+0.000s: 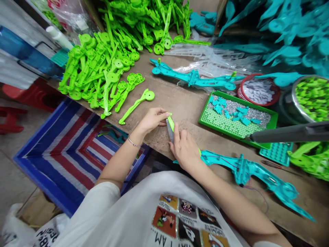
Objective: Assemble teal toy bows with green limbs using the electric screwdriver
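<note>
My left hand (154, 120) is closed, its thumb and fingers pinching the upper end of a narrow lime-green plastic part (170, 121). A translucent clear strip (169, 132) lies along that part. Closed over the lower portion is my right hand (185, 147), with the index finger stretched along it and the palm hiding the rest. A similar green arm-shaped piece (137, 107) with a round disc end lies left of my left hand. Just beyond my right hand, a turquoise bow-shaped plastic body (232, 161) with thin wires rests near the table's front edge.
Lime-green parts (92, 68) are heaped at the back left. Another turquoise body (195, 79) lies farther back. On the right are a green basket (238, 132) with screws and turquoise bits, a red basket (240, 92), a metal bowl (295, 92) and a dark tool (288, 134) jutting in.
</note>
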The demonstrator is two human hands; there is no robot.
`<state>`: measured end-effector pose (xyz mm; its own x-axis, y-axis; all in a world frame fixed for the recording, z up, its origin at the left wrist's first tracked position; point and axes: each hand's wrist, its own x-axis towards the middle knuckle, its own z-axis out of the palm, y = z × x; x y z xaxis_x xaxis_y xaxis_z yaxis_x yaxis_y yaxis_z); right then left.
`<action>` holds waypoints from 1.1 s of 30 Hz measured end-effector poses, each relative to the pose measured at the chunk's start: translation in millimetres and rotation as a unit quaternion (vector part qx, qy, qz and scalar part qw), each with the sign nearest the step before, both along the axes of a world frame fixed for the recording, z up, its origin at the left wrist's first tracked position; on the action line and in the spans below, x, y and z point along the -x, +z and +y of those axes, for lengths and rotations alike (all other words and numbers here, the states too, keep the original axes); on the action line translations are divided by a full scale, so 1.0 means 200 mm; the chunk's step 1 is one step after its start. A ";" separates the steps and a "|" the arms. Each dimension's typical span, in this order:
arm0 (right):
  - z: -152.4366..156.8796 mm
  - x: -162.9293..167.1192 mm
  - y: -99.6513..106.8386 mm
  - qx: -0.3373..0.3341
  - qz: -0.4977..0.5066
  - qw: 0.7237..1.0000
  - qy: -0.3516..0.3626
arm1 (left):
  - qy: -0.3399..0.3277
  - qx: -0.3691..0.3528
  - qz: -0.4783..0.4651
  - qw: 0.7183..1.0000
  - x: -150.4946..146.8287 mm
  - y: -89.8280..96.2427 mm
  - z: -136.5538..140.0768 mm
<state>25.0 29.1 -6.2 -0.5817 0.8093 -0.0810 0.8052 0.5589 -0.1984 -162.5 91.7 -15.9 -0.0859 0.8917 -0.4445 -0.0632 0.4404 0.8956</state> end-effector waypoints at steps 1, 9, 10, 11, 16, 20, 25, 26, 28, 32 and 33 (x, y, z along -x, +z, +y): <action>0.00 0.00 0.01 0.002 0.004 1.000 0.002 | -0.007 0.016 -0.032 0.999 0.00 0.01 -0.01; 0.28 -0.06 0.16 0.266 0.166 0.949 0.006 | 0.011 -0.002 -0.099 0.995 0.00 0.05 -0.04; 0.32 -0.06 0.17 0.316 0.193 0.929 -0.005 | 0.014 -0.008 -0.101 0.995 -0.01 0.05 -0.05; 0.35 -0.06 0.17 0.363 0.215 0.906 -0.020 | 0.016 -0.013 -0.101 0.995 -0.01 0.05 -0.05; 0.38 -0.02 0.14 0.461 0.242 0.849 -0.094 | 0.033 -0.047 -0.117 0.991 -0.03 0.03 -0.06; 0.37 -0.02 0.10 0.410 0.238 0.875 -0.102 | 0.093 -0.073 -0.133 0.984 -0.10 0.00 -0.11; 0.37 -0.03 0.09 0.436 0.294 0.847 -0.077 | 0.121 -0.064 -0.188 0.972 -0.26 -0.02 -0.29; 0.37 -0.03 0.09 0.442 0.304 0.841 -0.072 | 0.109 -0.058 -0.199 0.972 -0.29 -0.03 -0.34; 0.37 -0.03 0.09 0.447 0.313 0.835 -0.068 | 0.077 -0.036 -0.208 0.974 -0.35 -0.04 -0.41; 0.37 -0.05 0.11 0.437 0.308 0.844 -0.051 | 0.047 -0.005 -0.211 0.976 -0.42 -0.05 -0.48; 0.36 -0.06 0.12 0.426 0.308 0.850 -0.038 | 0.051 -0.011 -0.204 0.978 -0.43 -0.05 -0.48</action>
